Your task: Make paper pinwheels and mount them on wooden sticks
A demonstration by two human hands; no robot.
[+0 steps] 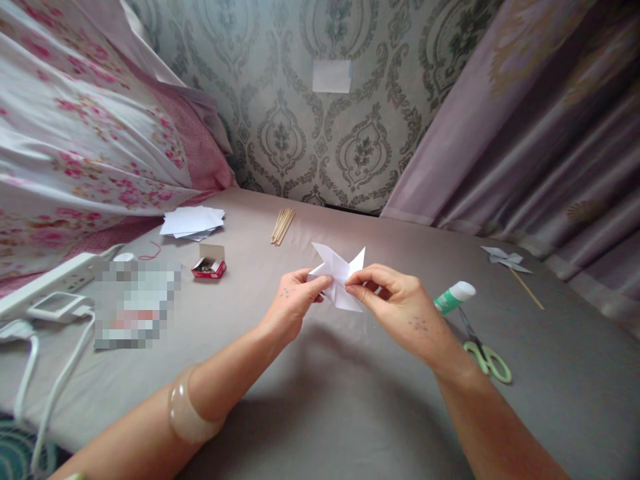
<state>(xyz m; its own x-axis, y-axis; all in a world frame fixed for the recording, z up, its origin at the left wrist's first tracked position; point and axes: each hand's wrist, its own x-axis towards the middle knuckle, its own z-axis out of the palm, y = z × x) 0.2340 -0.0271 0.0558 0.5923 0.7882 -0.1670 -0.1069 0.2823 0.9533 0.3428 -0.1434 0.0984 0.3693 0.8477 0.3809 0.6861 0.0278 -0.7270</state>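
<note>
A folded white paper pinwheel point(340, 269) with pointed blades is held up above the table between both hands. My left hand point(299, 293) grips its left side, thumb on the front and fingers behind. With thumb and index finger pinched together, my right hand point(387, 293) is at the pinwheel's right side near the middle; whether something small is in that pinch I cannot make out. Just right of that hand are a green and white glue stick point(455, 297) and scissors point(487, 360) with pale green handles.
Toward the back lie a paper stack point(194, 221) and several wooden sticks point(283, 227). A small red box point(209, 263) of metal bits stands open. A finished pinwheel point(506, 257) on a stick lies far right. A power strip point(60, 280) with cables borders the left.
</note>
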